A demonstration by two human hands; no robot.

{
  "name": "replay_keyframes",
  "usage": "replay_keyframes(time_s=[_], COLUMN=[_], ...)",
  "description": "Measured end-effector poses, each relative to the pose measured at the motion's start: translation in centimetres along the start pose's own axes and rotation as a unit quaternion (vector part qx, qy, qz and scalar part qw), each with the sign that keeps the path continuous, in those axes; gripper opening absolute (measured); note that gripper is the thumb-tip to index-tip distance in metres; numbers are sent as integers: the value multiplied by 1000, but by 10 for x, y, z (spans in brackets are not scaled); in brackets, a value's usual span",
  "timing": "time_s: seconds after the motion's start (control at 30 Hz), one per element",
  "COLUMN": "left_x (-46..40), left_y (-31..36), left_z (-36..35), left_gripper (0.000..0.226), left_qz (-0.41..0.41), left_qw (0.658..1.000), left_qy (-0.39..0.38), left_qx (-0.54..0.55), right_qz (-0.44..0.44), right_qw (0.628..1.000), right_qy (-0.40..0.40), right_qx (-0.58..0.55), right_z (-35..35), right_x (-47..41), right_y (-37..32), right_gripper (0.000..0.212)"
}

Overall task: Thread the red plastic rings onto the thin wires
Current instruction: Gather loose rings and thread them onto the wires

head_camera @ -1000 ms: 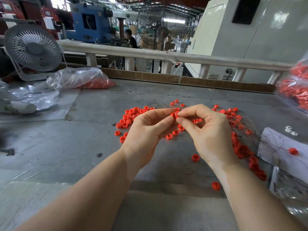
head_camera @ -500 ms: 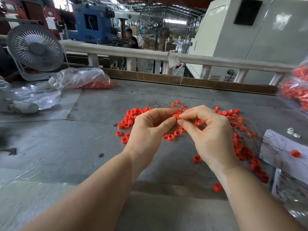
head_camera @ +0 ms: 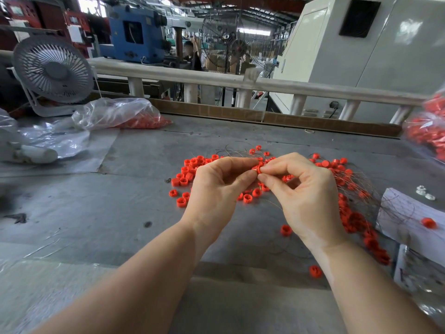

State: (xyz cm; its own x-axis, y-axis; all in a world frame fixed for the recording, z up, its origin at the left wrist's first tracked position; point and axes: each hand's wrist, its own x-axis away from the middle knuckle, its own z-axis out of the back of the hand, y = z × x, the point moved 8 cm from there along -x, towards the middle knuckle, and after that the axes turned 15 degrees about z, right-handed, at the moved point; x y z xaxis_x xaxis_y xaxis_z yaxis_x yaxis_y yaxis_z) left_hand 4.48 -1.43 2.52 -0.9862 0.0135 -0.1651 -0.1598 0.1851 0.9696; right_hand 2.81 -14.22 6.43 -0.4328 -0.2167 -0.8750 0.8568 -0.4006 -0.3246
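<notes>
Above the table, the left hand and right hand together pinched one small red ring, loose rings lying at ten o'clock; the barely visible wire could miss its hole or the ring slip.

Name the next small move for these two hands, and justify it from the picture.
Probably push the red ring a little further along the wire. Both the left hand and the right hand pinch at it above the table, fingertips meeting; the wire itself is too thin to trace there, so this is a guess.
</notes>
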Motion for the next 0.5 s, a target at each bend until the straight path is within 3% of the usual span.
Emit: replay_keyframes(time_s=[0.5], left_x=[-2], left_y=[-5], left_z=[-1], left_gripper=[22], left_qz=[39], left_qw=[999], left_qy=[-20], left_qx=[32], right_qz=[0], right_qw=[1000], right_qy=[-3], right_qx=[5], right_z=[0], right_x=[0], right_y=[2], right_gripper=[8])
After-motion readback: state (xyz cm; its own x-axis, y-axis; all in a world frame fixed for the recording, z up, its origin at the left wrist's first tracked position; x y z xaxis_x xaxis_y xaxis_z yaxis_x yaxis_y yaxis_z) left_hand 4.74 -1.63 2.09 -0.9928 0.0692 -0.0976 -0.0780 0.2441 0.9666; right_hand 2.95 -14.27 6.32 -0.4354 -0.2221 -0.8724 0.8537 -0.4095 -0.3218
